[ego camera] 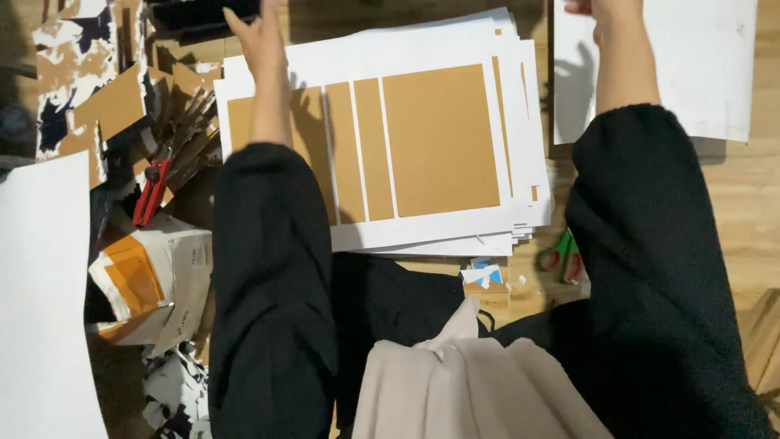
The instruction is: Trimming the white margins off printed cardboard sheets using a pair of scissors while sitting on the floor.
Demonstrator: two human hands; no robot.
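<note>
The stack of white sheets (455, 223) lies on the wooden table (747, 211) straight ahead of me, between my 2 outstretched arms. The top sheet carries brown cardboard panels: 1 wide panel (441, 138) on the right, 2 narrow strips beside it, and another panel partly hidden under my left forearm. The sheets below are fanned out a little at the right and bottom edges.

My left hand (258, 36) reaches past the far left corner of the stack, fingers stretched out and open, up against a dark object (203, 15) at the top edge of view; I cannot tell if it touches it. My right hand (608, 12) is mostly cut off by the top of the frame, so I cannot tell how its fingers stand. It lies over a separate large white sheet (707, 73) to the right of the stack. The 2 hands are well apart.

To my left sits a heap of cardboard scraps (122, 102) with red-handled pliers (152, 191) among them, and nearer me a crumpled white and orange package (150, 276). Another white sheet (45, 309) fills the left edge. Just below the stack lie green-handled scissors (562, 256) and a small blue and white box (485, 278). Both my sleeves are black.
</note>
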